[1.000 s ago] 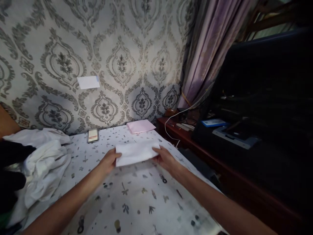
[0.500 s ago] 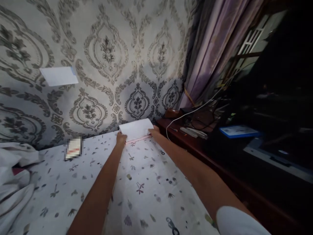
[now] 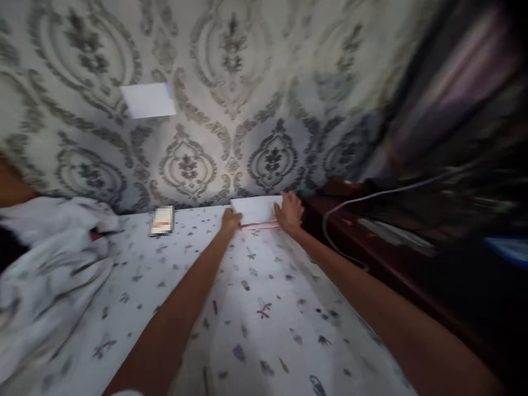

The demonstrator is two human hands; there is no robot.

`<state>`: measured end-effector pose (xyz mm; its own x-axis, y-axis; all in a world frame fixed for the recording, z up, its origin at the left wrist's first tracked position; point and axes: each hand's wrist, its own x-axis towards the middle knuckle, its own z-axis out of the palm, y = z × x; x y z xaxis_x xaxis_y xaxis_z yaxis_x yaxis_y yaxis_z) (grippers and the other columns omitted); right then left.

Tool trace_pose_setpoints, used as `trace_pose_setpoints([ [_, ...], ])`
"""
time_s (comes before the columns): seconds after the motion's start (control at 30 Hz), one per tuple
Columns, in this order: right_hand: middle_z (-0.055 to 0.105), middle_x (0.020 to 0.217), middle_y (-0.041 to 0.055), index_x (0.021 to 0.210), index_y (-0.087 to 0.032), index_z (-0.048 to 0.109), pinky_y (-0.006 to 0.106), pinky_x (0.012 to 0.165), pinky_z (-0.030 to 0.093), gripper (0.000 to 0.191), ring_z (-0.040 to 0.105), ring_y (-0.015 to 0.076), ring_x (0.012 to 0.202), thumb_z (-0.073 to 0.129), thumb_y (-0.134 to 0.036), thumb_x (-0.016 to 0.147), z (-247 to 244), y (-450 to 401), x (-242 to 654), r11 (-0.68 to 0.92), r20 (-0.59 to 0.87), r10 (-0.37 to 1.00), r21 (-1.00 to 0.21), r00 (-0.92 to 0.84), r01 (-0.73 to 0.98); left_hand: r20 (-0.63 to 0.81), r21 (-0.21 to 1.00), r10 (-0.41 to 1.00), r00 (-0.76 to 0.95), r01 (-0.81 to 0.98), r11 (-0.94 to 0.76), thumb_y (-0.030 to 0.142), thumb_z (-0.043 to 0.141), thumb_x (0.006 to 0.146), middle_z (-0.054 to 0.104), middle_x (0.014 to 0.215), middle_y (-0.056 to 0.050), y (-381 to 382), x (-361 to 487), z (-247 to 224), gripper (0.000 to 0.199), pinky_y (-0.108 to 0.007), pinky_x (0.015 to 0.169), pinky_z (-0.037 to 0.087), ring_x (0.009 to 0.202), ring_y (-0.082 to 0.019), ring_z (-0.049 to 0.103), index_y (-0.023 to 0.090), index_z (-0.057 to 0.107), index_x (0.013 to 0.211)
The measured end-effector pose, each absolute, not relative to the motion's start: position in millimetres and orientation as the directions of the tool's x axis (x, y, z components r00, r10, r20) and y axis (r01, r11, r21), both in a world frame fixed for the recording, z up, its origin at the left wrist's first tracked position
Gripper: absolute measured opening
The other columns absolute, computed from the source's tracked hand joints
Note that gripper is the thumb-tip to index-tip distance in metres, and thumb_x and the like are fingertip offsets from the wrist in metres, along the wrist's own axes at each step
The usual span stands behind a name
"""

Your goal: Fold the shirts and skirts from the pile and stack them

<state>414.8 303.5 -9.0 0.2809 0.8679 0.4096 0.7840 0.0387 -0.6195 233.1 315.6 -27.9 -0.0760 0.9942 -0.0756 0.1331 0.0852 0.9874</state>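
Observation:
A patterned white sheet (image 3: 264,275) stretches away from me to the wall. At its far end is a plain white flap (image 3: 256,209), flat and pale, with a pink strip along its near edge. I cannot tell whether the flap is cloth or paper. My left hand (image 3: 231,219) is closed on its left corner, thumb at the pink strip. At the right corner lies my right hand (image 3: 290,212), thumb and fingers spread apart against the flap's edge.
A small blurred-out packet (image 3: 162,220) lies left of my hands. Crumpled bedding (image 3: 61,264) is heaped at far left. To the right runs a dark red table (image 3: 350,225) with a white cable (image 3: 396,191). A white paper (image 3: 149,100) hangs on the patterned wall (image 3: 231,132).
My view has swung right to left-shift nothing on the bed; the curled flap now lies flatter. My right hand's fingers have spread from a grip, while my left still holds its corner.

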Motion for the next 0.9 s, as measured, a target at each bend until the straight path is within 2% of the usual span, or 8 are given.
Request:
trace_pose_setpoints([
  [0.07, 0.033, 0.159, 0.0157, 0.142, -0.021, 0.051, 0.057, 0.116, 0.017, 0.05, 0.023, 0.0341, 0.146, 0.049, -0.033, 0.093, -17.1, 303.7, 386.9, 0.186, 0.504, 0.861, -0.448, 0.075, 0.875, -0.112, 0.983, 0.99, -0.088, 0.135, 0.123, 0.013, 0.057, 0.084, 0.063, 0.088, -0.008, 302.7, 225.8, -29.4, 0.03, -0.03, 0.068, 0.053, 0.079, -0.019, 0.065, 0.014, 0.049, 0.113],
  [0.13, 0.037, 0.158, 0.0146, 0.139, -0.025, 0.055, 0.061, 0.115, 0.012, 0.046, 0.024, 0.0356, 0.146, 0.05, -0.036, 0.094, -31.9, 305.1, 365.4, 0.27, 0.454, 0.887, -0.365, -0.083, 0.891, -0.113, 0.983, 0.991, -0.075, 0.138, 0.123, 0.015, 0.056, 0.087, 0.062, 0.088, -0.006, 284.8, 213.0, -35.3, 0.027, -0.029, 0.067, 0.054, 0.074, -0.016, 0.064, 0.017, 0.048, 0.113],
  [0.33, 0.041, 0.155, 0.0188, 0.136, -0.026, 0.061, 0.065, 0.111, 0.009, 0.044, 0.025, 0.0397, 0.147, 0.052, -0.036, 0.094, -57.6, 313.6, 357.3, 0.249, 0.307, 0.942, -0.38, -0.133, 0.891, -0.074, 0.974, 0.995, 0.073, 0.221, 0.056, 0.014, 0.058, 0.084, 0.06, 0.089, -0.003, 204.0, 138.4, -45.2, 0.025, -0.024, 0.061, 0.054, 0.07, -0.013, 0.064, 0.019, 0.052, 0.108],
  [0.4, 0.041, 0.155, 0.0186, 0.136, -0.026, 0.061, 0.066, 0.11, 0.013, 0.044, 0.027, 0.0393, 0.147, 0.049, -0.037, 0.094, -52.6, 311.9, 361.2, 0.247, 0.286, 0.947, -0.358, -0.146, 0.9, -0.029, 0.924, 0.995, 0.09, 0.382, -0.008, 0.016, 0.057, 0.085, 0.061, 0.096, -0.005, 185.9, 100.0, -35.4, 0.026, -0.025, 0.063, 0.054, 0.074, -0.014, 0.064, 0.02, 0.054, 0.11],
  [0.5, 0.047, 0.15, 0.0195, 0.13, -0.023, 0.063, 0.066, 0.109, 0.023, 0.043, 0.035, 0.0376, 0.144, 0.045, -0.034, 0.093, -45.5, 301.4, 361.8, 0.261, 0.29, 0.942, -0.313, -0.17, 0.913, 0.082, 0.602, 0.994, 0.074, 0.791, -0.109, 0.018, 0.054, 0.088, 0.063, 0.111, -0.007, 178.4, 30.5, -6.9, 0.029, -0.034, 0.084, 0.054, 0.093, -0.02, 0.063, 0.024, 0.056, 0.116],
  [0.57, 0.051, 0.146, 0.0216, 0.127, -0.019, 0.064, 0.064, 0.109, 0.03, 0.043, 0.04, 0.0365, 0.141, 0.041, -0.032, 0.092, -46.6, 289.4, 357.9, 0.289, 0.331, 0.925, -0.289, -0.188, 0.913, 0.121, 0.417, 0.993, 0.01, 0.907, -0.06, 0.015, 0.053, 0.086, 0.061, 0.119, -0.012, 182.7, -19.3, 16.9, 0.03, -0.044, 0.098, 0.047, 0.111, -0.028, 0.058, 0.022, 0.059, 0.115],
  [0.73, 0.059, 0.137, 0.0222, 0.118, -0.015, 0.067, 0.053, 0.11, 0.04, 0.043, 0.05, 0.0356, 0.135, 0.042, -0.032, 0.087, -64.7, 248.3, 334.5, 0.436, 0.457, 0.844, -0.279, -0.281, 0.855, 0.18, 0.096, 0.968, -0.175, 0.983, 0.159, 0.011, 0.048, 0.086, 0.048, 0.138, -0.028, 197.6, -120.2, 61.3, 0.046, -0.063, 0.105, 0.031, 0.134, -0.045, 0.037, 0.012, 0.055, 0.131],
  [0.9, 0.064, 0.13, 0.0198, 0.112, -0.015, 0.07, 0.052, 0.108, 0.046, 0.043, 0.057, 0.0345, 0.128, 0.042, -0.037, 0.088, -74.2, 211.6, 314.0, 0.519, 0.513, 0.797, -0.313, -0.319, 0.795, 0.133, -0.079, 0.956, -0.26, 0.959, 0.272, 0.012, 0.048, 0.085, 0.055, 0.136, -0.027, 213.4, -156.7, 60.3, 0.051, -0.071, 0.098, 0.033, 0.132, -0.046, 0.042, 0.017, 0.057, 0.135],
])
